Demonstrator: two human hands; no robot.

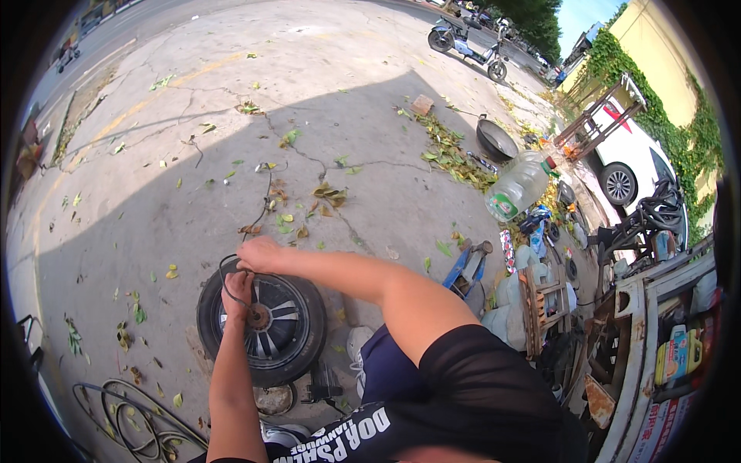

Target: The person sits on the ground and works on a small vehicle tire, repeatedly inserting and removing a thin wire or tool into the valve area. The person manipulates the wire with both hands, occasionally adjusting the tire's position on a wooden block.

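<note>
Black rubber ringed one wheel; two hands, left hand and right hand, gripped its cable. One clear plastic bottle looked empty.

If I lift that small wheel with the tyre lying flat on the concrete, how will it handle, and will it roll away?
The wheel probably feels heavy for its size: thick black tyre, spoked metal rim, bulky hub. Lying flat, it should not roll; stood on edge it likely would. The thin black cable both hands grip at its rim looks floppy and may trail or snag.
</note>
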